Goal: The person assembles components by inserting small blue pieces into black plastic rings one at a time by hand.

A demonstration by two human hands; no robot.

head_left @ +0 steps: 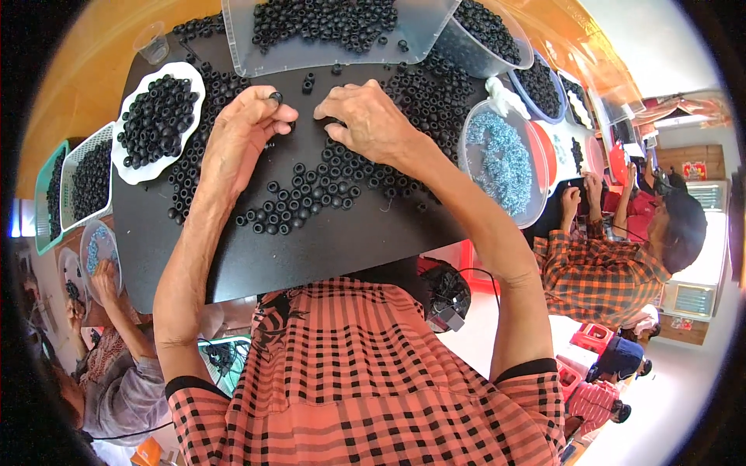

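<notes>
Above the dark table (241, 260), my left hand (245, 128) pinches a small round black piece (276, 97) between thumb and fingers. A second black piece shows by its lower fingertips. Just to the right, apart from it, my right hand (369, 120) is curled with its fingertips pointing left; what they hold, if anything, I cannot make out. Loose black pieces with a hole in the middle (299, 202) lie below and between my hands. More of them spread beyond my right hand and beside my left wrist.
A large clear bin (233, 39) of black pieces stands at the far side. On the left are a white scalloped plate (124, 167) and a white basket (109, 175). A round tub of small bluish pieces (497, 159) sits at right. People work on both sides.
</notes>
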